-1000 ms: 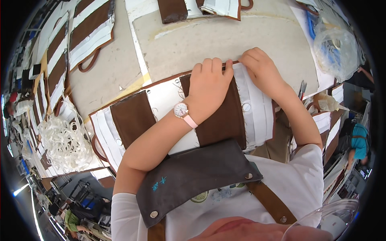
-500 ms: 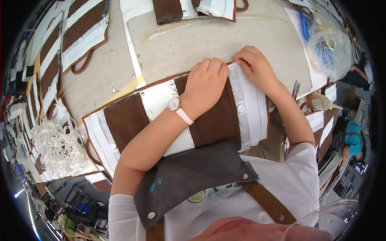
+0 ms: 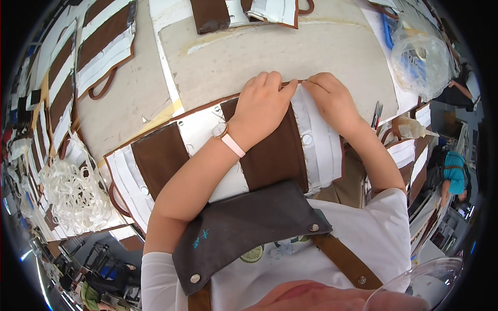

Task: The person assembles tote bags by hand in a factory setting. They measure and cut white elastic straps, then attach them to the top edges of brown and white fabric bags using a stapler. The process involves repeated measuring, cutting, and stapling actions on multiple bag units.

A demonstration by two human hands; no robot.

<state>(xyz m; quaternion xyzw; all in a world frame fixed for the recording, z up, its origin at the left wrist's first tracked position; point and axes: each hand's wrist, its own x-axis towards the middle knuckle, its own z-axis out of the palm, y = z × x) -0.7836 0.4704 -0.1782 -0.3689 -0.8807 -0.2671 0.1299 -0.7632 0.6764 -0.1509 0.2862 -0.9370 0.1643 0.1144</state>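
Across the table in front of me lies a bag panel with brown and white bands, a thin brown edging and short loose threads along its seams. My left hand, wearing a pink-strapped watch, rests over the panel's far edge, fingers bent, with thumb and forefinger closed at the edging. Just right of it, my right hand pinches the same edge near the far right corner. The fingertips of both hands nearly meet there, and exactly what they press is partly hidden. A brown loop handle sticks out at the panel's left end.
Similar striped panels lie at the left and another panel at the far side. A heap of white strips sits left. At right are a clear plastic bag, a pointed tool and a glue bottle.
My left thumb and forefinger have stretched right, toward my right hand. My right hand has flattened, its raised fingers lowering along the edge. The panel stays nearly in place.
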